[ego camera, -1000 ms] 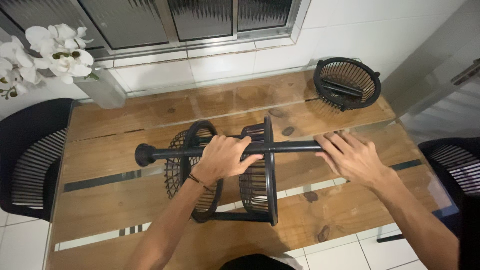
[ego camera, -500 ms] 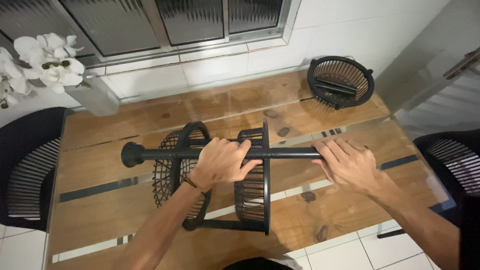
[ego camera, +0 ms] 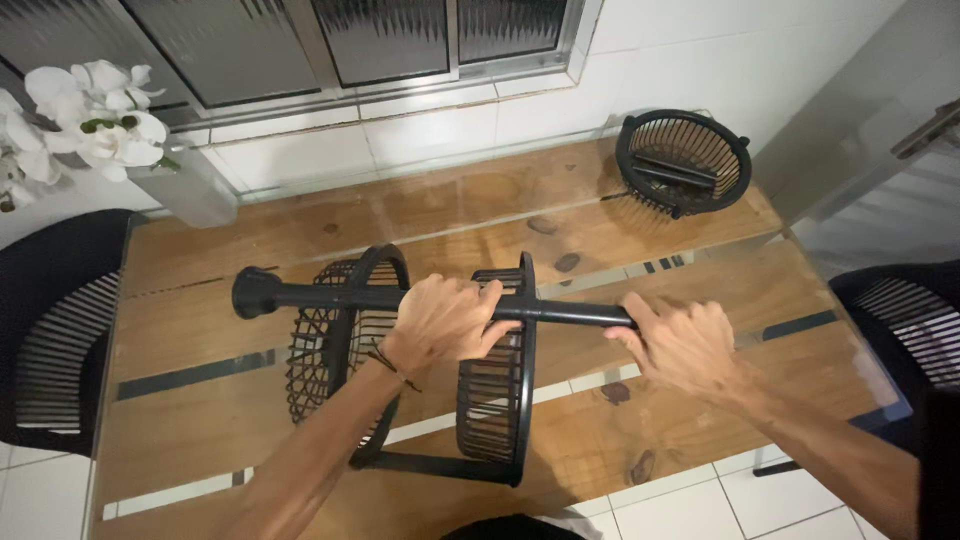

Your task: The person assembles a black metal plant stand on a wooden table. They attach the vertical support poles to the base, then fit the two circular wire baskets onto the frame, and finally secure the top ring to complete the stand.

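Note:
A black tiered basket stand lies on its side on the wooden table [ego camera: 230,400]. Its long black pole [ego camera: 330,297] runs left to right through two slatted black baskets, one on the left [ego camera: 325,350] and one on the right [ego camera: 500,400]. My left hand [ego camera: 440,322] is wrapped around the pole between the two baskets. My right hand [ego camera: 680,340] grips the pole's right end, past the right basket.
A third black basket [ego camera: 683,160] holding a short black rod sits at the table's far right corner. A vase of white orchids [ego camera: 100,135] stands at the far left. Black chairs flank the table, one left [ego camera: 50,340] and one right [ego camera: 900,320].
The stand and both hands appear slightly further left and lower in view as the camera shifts. Both grips on the pole stay the same.

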